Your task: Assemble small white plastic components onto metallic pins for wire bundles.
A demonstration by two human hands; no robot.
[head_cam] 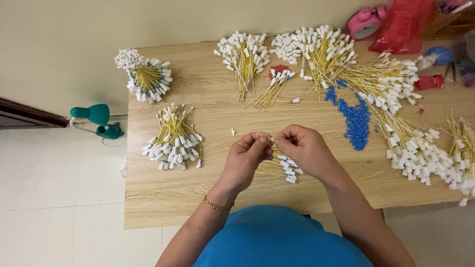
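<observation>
My left hand (246, 157) and my right hand (307, 150) meet above the middle of the wooden table (163, 198). Their fingertips pinch the end of a thin yellow wire (271, 140) between them. Just under my right hand lies a small bundle of yellow wires with white tags (288, 168). A single white tag (233, 131) lies loose to the left of my left hand. A gold bracelet (217, 204) circles my left wrist.
Bundles of tagged yellow wires lie around: front left (173, 141), back left (146, 76), back middle (243, 55), and a long heap at right (405, 133). Blue small parts (356, 121) are spread right of centre. A pink alarm clock (365, 22) and red bag (403, 24) stand at the back.
</observation>
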